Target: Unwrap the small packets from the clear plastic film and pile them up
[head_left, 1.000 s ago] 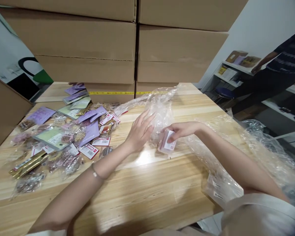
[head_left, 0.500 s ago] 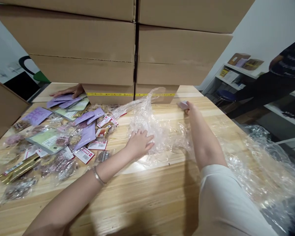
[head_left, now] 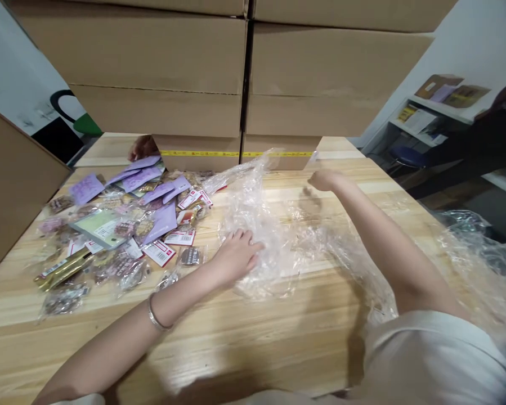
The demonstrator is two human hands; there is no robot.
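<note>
My left hand [head_left: 237, 256] rests on a crumpled heap of clear plastic wrap [head_left: 273, 253], fingers slightly apart and palm down. Farther out, near the right corner of the stacked boxes, my right hand [head_left: 323, 180] hovers above the table with its fingers curled closed. A thin pale sliver [head_left: 312, 160] shows just beyond it; whether the fingers hold it is unclear. To the left of my left hand spreads a pile of small packaged goods: purple packets [head_left: 160, 220], a green packet [head_left: 103, 228], a gold packet [head_left: 62, 270] and red-edged white cards [head_left: 160, 252].
Large cardboard boxes [head_left: 160, 62] rise across the back of the wooden table [head_left: 219, 349]. Another person's hand [head_left: 144, 147] is behind the pile. More clear plastic [head_left: 468, 259] lies at right. A cardboard panel [head_left: 16, 185] borders the left. Shelves [head_left: 440, 109] stand beyond.
My right hand has swung inward, and the small pale packet in its fingers no longer shows plainly. The other person's hand has drawn back from the purple packets. My view has shifted slightly.
</note>
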